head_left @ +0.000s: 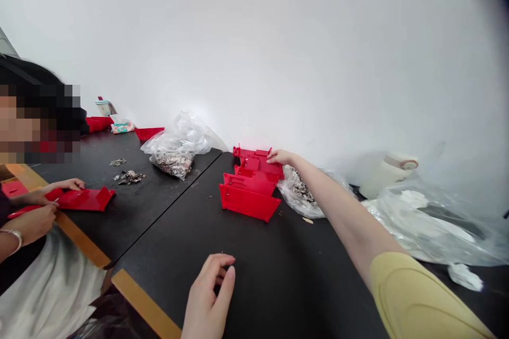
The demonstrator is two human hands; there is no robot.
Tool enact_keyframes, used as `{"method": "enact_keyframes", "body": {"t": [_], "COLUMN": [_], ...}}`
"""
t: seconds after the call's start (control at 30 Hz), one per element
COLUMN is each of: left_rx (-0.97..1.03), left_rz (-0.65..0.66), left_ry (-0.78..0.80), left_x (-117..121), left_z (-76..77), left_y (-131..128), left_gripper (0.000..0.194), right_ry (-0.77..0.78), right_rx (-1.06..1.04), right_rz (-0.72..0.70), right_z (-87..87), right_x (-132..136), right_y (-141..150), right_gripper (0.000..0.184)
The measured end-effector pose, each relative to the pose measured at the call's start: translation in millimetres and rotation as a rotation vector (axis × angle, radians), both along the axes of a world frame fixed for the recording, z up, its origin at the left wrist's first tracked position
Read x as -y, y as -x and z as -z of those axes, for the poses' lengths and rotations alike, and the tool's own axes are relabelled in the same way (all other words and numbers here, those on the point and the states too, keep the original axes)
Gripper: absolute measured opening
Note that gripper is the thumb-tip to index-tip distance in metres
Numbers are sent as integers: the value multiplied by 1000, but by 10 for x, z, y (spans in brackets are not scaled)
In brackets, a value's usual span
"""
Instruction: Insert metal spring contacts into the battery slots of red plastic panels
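Several red plastic parts [250, 202] stand in a row on the black table, some overlapping. My right hand [280, 157] reaches out to the back of this row, and its fingers close on the edge of a red plastic panel [262, 168]. Part of that grip is hidden by the hand itself. Nearer to me, my left hand [210, 294] hovers over or rests on the table with loosely curled fingers. A gap shows between its thumb and fingers, with nothing in it.
A clear bag of small metal pieces [304, 190] lies beside the row; another bag [175, 161] sits further left. At left, a person's hands [40, 212] work on a red part [85, 199]. A cream jug [387, 172] and plastic wrapping [429, 222] stand right.
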State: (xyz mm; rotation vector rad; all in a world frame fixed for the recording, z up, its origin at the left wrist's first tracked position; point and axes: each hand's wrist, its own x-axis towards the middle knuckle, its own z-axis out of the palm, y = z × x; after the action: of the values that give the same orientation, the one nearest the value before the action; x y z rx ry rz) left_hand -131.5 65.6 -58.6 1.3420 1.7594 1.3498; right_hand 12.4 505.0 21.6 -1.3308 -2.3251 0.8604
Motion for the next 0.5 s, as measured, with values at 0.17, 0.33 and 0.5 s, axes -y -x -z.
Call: {"method": "enact_keyframes", "body": {"t": [0.17, 0.33, 0.5], "left_rx": [-6, -6, -9], "left_rz": [11, 17, 9], "left_ry": [11, 13, 5], "left_x": [-5, 7, 4], "left_z": [42, 30, 9], "left_y": [7, 11, 16], "left_gripper": [35, 36, 37], "right_ry": [5, -37, -138], "right_rx": [-9, -130, -375], "right_rz": [-26, -41, -39], "right_z": [-67, -328, -763], "right_x": [-18, 32, 46], "right_y": [-22, -153, -332], "right_gripper": [30, 26, 24]}}
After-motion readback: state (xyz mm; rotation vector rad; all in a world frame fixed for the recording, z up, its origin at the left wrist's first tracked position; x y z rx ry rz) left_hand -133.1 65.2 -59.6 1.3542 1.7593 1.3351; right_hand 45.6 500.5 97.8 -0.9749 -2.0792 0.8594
